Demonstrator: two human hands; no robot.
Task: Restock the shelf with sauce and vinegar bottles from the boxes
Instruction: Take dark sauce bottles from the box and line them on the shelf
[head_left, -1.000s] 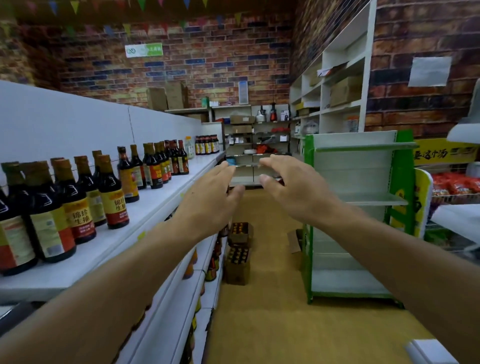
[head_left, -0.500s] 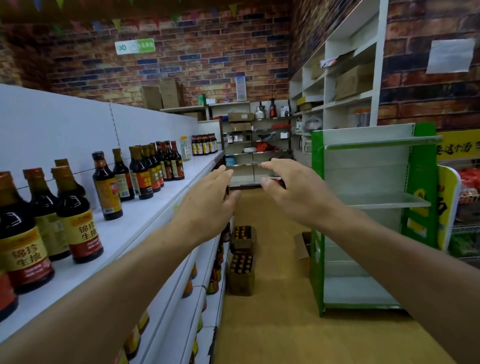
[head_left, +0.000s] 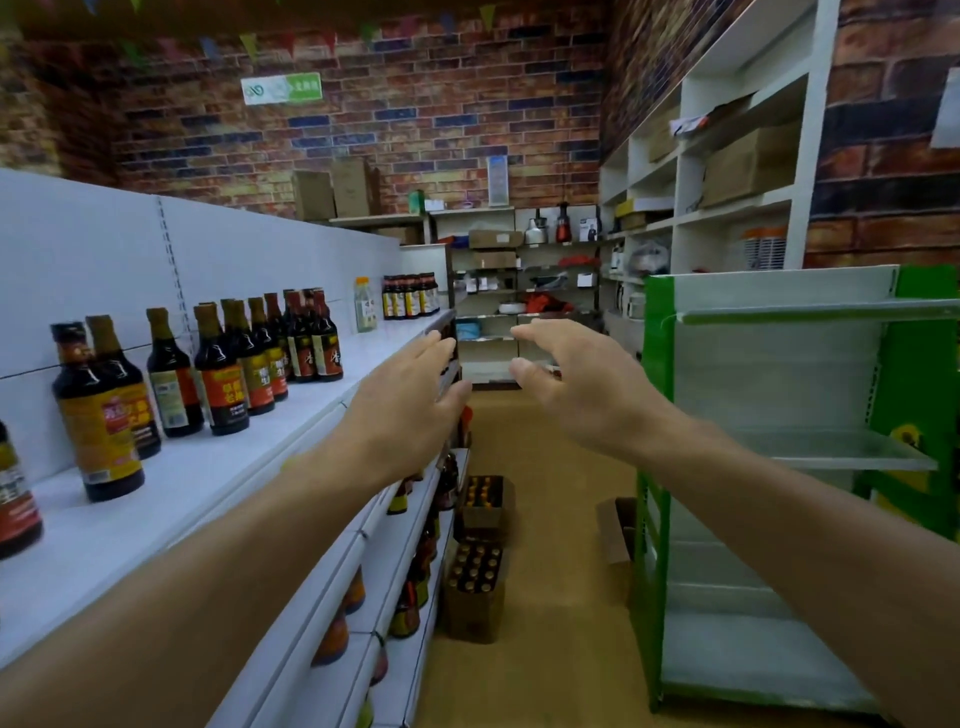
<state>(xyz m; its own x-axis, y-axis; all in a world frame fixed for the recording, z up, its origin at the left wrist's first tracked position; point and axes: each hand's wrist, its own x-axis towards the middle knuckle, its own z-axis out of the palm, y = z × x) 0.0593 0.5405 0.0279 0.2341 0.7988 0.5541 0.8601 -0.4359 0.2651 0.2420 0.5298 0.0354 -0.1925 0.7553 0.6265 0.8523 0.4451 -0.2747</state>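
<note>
At 6 o'clock on the floor, boxes (head_left: 475, 587) are holding capped bottles. Left hand (head_left: 410, 410) and right hand (head_left: 576, 387) are hovering spread, gripping nothing. Glass likely heavy, slick, breakable; gripping each by its body seems best.

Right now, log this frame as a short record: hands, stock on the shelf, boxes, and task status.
left hand: open, raised in the air, holding nothing
right hand: open, raised in the air, holding nothing
top shelf: white, on the left, dark sauce bottles standing upright in a loose row
near box: open carton on the floor beside the lower shelves, full of capped bottles
far box: second open carton just beyond it, also holding bottles
green rack: on the right, its visible shelves bare
task status: no bottle in hand yet
</note>
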